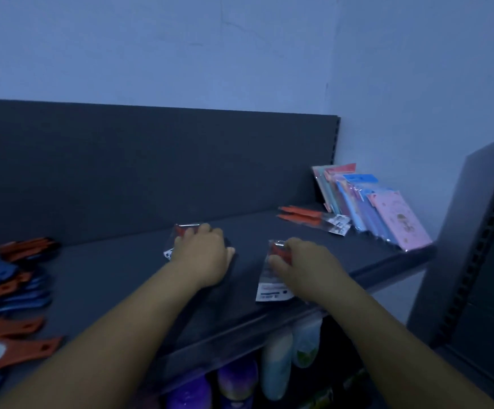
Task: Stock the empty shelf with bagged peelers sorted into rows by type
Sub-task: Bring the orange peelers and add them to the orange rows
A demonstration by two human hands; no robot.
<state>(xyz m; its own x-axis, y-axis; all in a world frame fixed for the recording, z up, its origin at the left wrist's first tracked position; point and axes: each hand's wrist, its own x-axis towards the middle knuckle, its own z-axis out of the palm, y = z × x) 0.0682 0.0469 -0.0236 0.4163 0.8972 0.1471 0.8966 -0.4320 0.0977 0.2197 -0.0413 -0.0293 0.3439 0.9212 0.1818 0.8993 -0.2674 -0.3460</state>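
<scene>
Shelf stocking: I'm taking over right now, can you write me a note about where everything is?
Left hand: resting on a bagged peeler mid-shelf; whether the grip is closed on it can't be told.
Right hand: pressing down on a second bagged peeler, nearer the shelf front edge.
Two more orange-handled bagged peelers lie side by side further right, near the back.
Leaning packets stand at the far right; orange and blue items are piled at the left.
Done: four bags on the shelf.
Left: line them into rows by type; the middle is mostly bare.
</scene>
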